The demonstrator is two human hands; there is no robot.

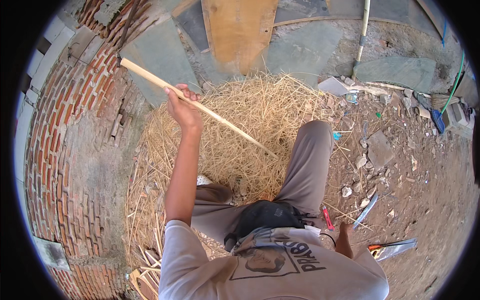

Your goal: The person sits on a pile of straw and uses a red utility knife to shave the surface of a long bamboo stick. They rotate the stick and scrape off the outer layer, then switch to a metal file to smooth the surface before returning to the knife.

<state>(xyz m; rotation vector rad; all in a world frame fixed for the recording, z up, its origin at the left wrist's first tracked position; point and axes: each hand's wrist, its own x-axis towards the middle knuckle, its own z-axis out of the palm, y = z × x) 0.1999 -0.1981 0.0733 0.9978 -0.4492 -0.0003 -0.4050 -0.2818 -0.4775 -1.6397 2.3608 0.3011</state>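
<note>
My left hand [184, 104] is raised over the shavings, fingers wrapped round a long pale bamboo stick [215, 116]. The stick slants from its thick upper-left end down to a thin tip near my bent knee. Low on my right side, my right hand [346, 229] is closed at the near end of a long machete blade [366, 210]; its handle is hidden in the fist. A red box cutter [327, 218] lies on the ground just left of that hand. To the right of my right arm rests a handsaw [394, 249] with an orange and black handle.
A heap of straw-like shavings [245, 115] spreads before my legs. A worn brick wall [60, 150] runs along the left; stone slabs [162, 60] and a brown board [240, 32] lean at the back. Rubble and a flat stone [380, 149] litter the dirt at right. Split wood pieces [145, 277] lie lower left.
</note>
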